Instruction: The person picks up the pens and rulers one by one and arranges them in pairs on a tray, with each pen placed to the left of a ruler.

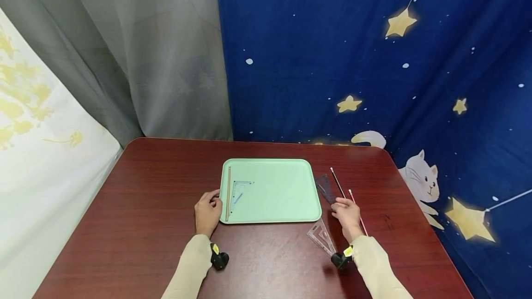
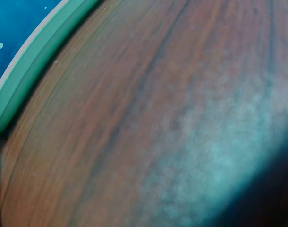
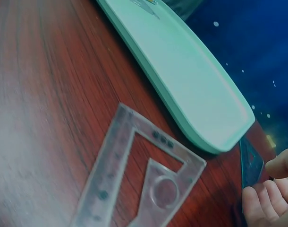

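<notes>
A mint-green tray (image 1: 278,197) lies on the table, a wooden pencil (image 1: 228,193) and a clear set square (image 1: 237,195) at its left side. My left hand (image 1: 207,211) holds the tray's left rim with bent fingers; the left wrist view shows only the rim (image 2: 33,59) and table. At the tray's right, my right hand (image 1: 347,216) has its fingertips at the lower corner of a dark set square (image 1: 325,187). In the right wrist view, the thumb and curled fingers (image 3: 259,203) are beside this dark set square (image 3: 250,163); I cannot tell whether they pinch it.
A clear set square (image 1: 321,236) lies on the wooden table (image 1: 158,197) below the tray's right corner, near the right wrist. A black pencil (image 1: 337,182) and a red pencil (image 1: 352,197) run beside and partly under the right hand. Curtains (image 1: 291,82) hang behind the table.
</notes>
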{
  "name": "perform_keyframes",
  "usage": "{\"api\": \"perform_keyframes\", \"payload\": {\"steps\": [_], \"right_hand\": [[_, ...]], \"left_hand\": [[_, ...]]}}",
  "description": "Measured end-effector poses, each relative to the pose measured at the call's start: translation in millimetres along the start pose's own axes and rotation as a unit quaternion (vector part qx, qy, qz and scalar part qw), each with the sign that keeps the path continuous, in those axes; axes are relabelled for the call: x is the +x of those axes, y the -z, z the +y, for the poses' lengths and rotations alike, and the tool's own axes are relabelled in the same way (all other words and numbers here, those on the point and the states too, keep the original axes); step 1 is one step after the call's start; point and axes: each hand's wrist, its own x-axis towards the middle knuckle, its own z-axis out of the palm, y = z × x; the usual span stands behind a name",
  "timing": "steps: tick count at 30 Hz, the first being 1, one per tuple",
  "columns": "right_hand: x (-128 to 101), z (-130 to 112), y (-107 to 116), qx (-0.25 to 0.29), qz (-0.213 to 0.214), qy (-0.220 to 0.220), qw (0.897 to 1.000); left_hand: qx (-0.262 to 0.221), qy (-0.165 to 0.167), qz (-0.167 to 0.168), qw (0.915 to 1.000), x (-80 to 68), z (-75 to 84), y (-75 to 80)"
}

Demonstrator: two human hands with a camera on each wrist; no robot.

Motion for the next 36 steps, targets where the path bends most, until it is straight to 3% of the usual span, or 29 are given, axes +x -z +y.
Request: {"api": "perform_keyframes", "payload": {"steps": [8, 11, 17, 27, 36], "right_hand": [[7, 1, 10, -0.023, 0.034, 0.006, 0.999], [9, 1, 14, -0.078, 0.058, 0.016, 0.995], [10, 0, 19, -0.195, 0.101, 0.040, 0.975], [14, 5, 22, -0.225, 0.103, 0.062, 0.967], [18, 7, 22, -0.262, 0.103, 0.126, 0.951]], "left_hand": [[0.001, -0.001, -0.001, 1.0000, 0.4, -1.0, -0.3], [-0.001, 0.003, -0.005, 1.0000, 0.7, -1.6, 0.0], [-0.004, 0.007, -0.009, 0.9999, 1.5, -1.8, 0.7], [-0.006, 0.008, -0.011, 0.9999, 1.7, -2.6, 0.2], [0.000, 0.016, -0.014, 0.9998, 0.5, -0.1, 1.0]]}}
